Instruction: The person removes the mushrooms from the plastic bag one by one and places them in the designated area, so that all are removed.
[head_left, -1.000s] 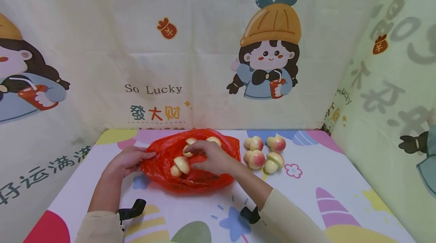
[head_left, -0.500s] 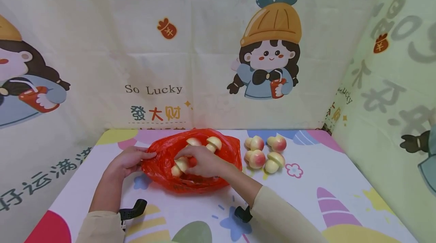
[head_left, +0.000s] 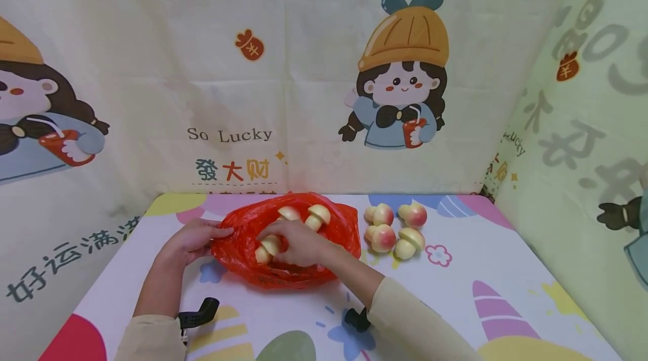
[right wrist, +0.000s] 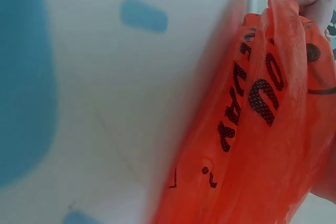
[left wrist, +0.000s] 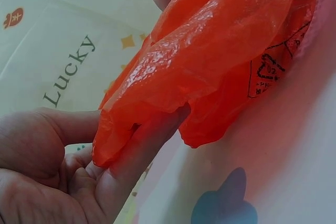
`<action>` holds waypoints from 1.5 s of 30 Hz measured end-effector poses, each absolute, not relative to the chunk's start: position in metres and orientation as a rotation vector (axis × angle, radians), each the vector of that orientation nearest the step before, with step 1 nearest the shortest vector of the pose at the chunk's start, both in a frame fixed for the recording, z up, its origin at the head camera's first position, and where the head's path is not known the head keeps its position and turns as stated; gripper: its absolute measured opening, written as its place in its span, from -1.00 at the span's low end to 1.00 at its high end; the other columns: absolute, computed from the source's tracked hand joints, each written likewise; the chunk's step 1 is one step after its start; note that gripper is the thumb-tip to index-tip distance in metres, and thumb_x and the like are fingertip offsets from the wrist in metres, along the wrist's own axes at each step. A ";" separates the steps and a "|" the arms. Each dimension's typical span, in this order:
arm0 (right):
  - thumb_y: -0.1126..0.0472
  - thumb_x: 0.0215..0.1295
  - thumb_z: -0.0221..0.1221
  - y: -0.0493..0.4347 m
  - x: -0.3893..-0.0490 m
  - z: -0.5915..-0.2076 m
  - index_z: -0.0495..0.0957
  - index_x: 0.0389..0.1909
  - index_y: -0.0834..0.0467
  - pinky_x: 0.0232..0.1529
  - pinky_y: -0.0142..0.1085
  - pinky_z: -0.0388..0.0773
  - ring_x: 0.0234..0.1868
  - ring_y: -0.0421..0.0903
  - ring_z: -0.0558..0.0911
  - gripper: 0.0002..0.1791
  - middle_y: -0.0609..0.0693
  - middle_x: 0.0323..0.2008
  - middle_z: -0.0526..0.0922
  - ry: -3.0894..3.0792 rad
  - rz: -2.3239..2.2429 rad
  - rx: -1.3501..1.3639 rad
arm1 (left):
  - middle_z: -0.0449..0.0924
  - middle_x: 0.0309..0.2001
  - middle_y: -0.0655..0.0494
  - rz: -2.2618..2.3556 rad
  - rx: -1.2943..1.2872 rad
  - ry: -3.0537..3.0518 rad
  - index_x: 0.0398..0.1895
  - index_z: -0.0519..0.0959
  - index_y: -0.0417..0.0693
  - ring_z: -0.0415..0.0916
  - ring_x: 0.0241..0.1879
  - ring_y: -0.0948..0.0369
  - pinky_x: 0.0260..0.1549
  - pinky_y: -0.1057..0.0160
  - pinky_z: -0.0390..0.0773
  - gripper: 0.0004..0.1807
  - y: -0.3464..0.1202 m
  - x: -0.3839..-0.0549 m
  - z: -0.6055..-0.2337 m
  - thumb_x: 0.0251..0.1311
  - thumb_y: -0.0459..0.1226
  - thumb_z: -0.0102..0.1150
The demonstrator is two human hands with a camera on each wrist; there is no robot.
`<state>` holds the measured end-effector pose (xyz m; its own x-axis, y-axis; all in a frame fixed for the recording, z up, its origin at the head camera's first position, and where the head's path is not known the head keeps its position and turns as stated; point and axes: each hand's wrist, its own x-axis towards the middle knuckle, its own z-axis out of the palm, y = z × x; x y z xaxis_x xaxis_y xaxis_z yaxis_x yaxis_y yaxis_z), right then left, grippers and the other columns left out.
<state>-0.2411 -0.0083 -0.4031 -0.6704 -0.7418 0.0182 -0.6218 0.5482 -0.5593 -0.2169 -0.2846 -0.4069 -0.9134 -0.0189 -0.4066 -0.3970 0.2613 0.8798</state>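
Observation:
A red plastic bag [head_left: 238, 265] lies on the table with its mouth spread open. My left hand [head_left: 189, 240] pinches the bag's left edge between thumb and fingers, as the left wrist view shows up close. Reaching in over the bag's right side, my right hand [head_left: 304, 243] has thumb and fingers around a cream toy mushroom [head_left: 266, 249]. Behind that hand, two more mushrooms sit in the bag: one at the back [head_left: 288, 213] and one farther right [head_left: 319, 216]. In the right wrist view, the bag's printed side [right wrist: 247, 129] hides most of the right hand.
Several toy mushrooms [head_left: 381, 237], some with pink-flushed caps, stand in a group right of the bag. They rest on a colourfully printed table cover [head_left: 405, 305]. A cartoon-printed cloth [head_left: 314, 96] rises behind the table and along its sides.
My right hand has shifted left and slightly down inside the bag, from above the middle mushrooms to the front-left one, and now grips it. The left hand stays on the bag's edge.

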 end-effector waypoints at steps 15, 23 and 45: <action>0.19 0.26 0.46 -0.015 -0.235 -0.403 0.65 0.16 -0.29 -0.07 -0.46 0.65 0.23 -0.19 0.47 -0.51 -0.17 0.20 0.52 2.643 -0.602 -1.206 | 0.74 -0.08 -0.03 1.703 -0.369 2.226 0.44 0.36 -0.43 0.70 -0.26 0.13 -0.20 0.22 0.77 -0.36 -0.285 -0.216 -0.408 0.46 -0.19 0.23; 0.16 0.25 0.47 -0.014 -0.234 -0.403 0.66 0.16 -0.28 -0.06 -0.46 0.64 0.23 -0.19 0.46 -0.52 -0.17 0.20 0.52 2.657 -0.592 -1.219 | 0.74 -0.10 -0.02 1.707 -0.359 2.224 0.45 0.35 -0.44 0.71 -0.27 0.13 -0.20 0.21 0.77 -0.35 -0.285 -0.216 -0.409 0.46 -0.20 0.23; 0.17 0.24 0.47 -0.005 -0.233 -0.398 0.69 0.10 -0.16 -0.07 -0.49 0.61 0.21 -0.19 0.48 -0.59 -0.14 0.16 0.55 2.657 -0.700 -1.235 | 0.74 -0.12 -0.01 1.704 -0.351 2.232 0.44 0.36 -0.44 0.69 -0.28 0.13 -0.22 0.23 0.76 -0.35 -0.286 -0.217 -0.411 0.47 -0.18 0.22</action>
<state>-0.2330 -0.0055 -0.3982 -0.6567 -0.7503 0.0761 -0.6903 0.5575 -0.4611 -0.2167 -0.2859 -0.4106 -0.9220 -0.0065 -0.3872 -0.3753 0.2622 0.8891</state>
